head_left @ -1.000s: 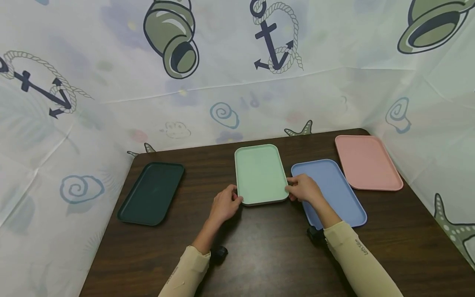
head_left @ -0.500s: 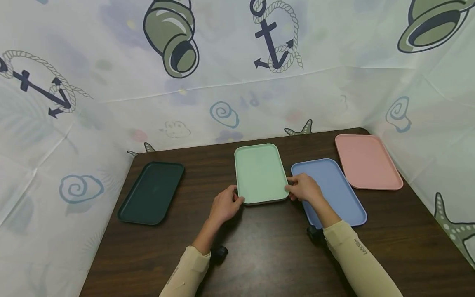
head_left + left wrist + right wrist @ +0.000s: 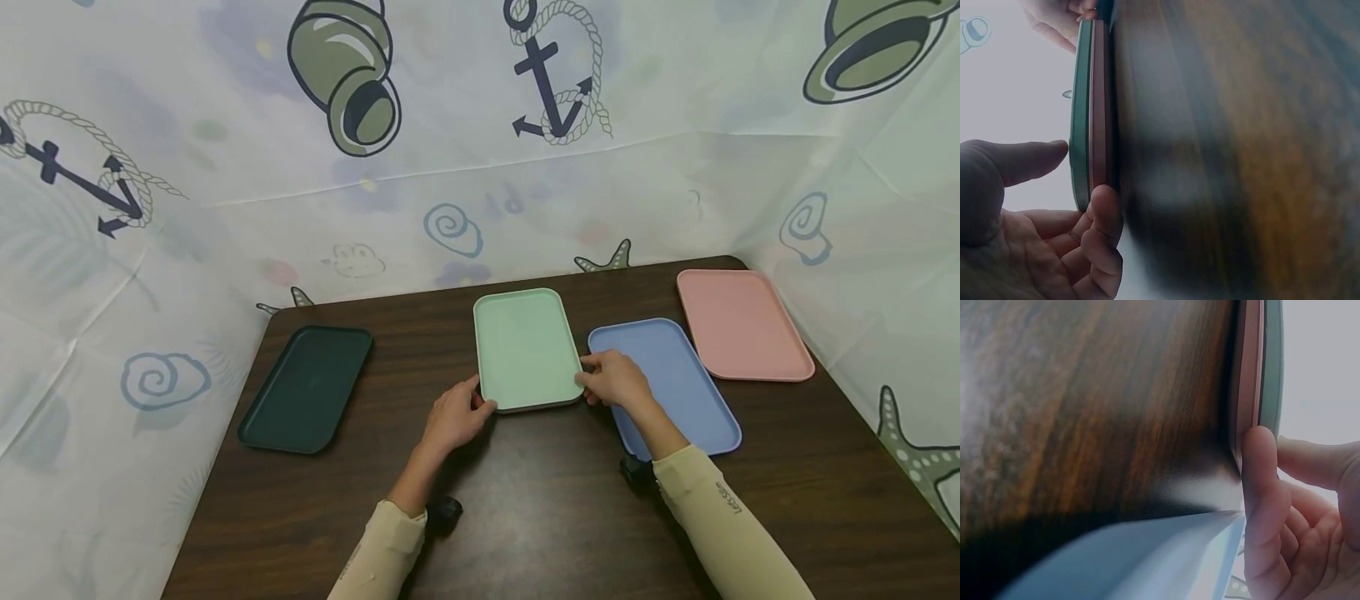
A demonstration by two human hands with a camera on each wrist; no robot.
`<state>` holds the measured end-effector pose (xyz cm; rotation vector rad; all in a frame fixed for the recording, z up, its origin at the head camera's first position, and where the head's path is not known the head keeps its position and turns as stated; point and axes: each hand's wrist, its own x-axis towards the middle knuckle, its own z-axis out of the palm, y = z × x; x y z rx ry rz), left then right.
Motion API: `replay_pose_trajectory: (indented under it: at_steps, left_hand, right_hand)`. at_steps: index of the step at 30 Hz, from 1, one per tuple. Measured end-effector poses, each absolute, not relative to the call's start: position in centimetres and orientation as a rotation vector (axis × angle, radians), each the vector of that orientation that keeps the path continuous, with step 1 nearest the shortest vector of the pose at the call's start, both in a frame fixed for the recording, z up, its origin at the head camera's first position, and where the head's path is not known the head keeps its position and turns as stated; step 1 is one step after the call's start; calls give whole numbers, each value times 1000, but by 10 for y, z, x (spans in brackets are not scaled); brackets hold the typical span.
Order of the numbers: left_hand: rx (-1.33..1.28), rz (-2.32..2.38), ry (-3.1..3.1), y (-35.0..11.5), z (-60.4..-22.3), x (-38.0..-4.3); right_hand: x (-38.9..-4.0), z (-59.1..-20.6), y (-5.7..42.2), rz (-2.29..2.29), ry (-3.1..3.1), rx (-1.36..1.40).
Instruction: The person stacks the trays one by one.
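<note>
A light green tray (image 3: 528,350) lies at the table's middle, on top of a pinkish tray (image 3: 1100,106) whose edge shows in both wrist views. At the stack's near left corner is my left hand (image 3: 454,415), thumb at the green tray's rim and fingers curled against the side. My right hand (image 3: 617,379) grips the right side near the front corner, thumb at the green rim and index finger against the pinkish edge. Below that hand, a blue tray (image 3: 682,392) lies at an angle, partly covered by the hand and wrist in the head view.
A dark green tray (image 3: 307,390) lies at the left of the brown wooden table (image 3: 540,500). Beyond the blue tray, a pink tray (image 3: 742,325) sits at the far right corner. A printed white cloth (image 3: 450,125) encloses the table's back and sides.
My left thumb has slid slightly to the right along the near edge of the green tray. The right hand and the trays keep their places.
</note>
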<state>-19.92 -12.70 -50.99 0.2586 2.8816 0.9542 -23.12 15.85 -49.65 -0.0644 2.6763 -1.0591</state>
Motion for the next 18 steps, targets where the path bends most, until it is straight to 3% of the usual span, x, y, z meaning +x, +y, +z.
replay_pose_trajectory:
  at_steps: [18]
  left_hand:
    - [353, 981, 2847, -129, -508, -188]
  right_hand:
    - [-222, -492, 162, -1258, 2573, -40]
